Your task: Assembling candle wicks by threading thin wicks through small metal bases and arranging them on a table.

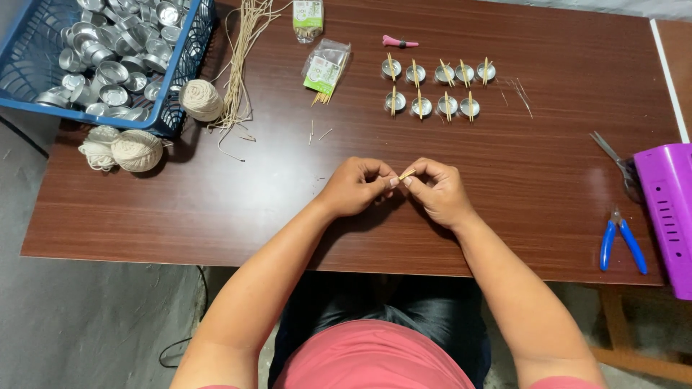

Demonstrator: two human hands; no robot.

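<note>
Left hand and right hand meet mid-surface; fingers of both pinched together on one small wooden stick between them; judgement: keep grip near its ends, steady; finished tin cups sit well beyond.

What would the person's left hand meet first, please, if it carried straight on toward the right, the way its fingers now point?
Almost at once the right hand: the left hand points at it, and both pinch the same small stick between their fingertips, so hardly any gap shows.

Cups behind hands; basket far left
</note>
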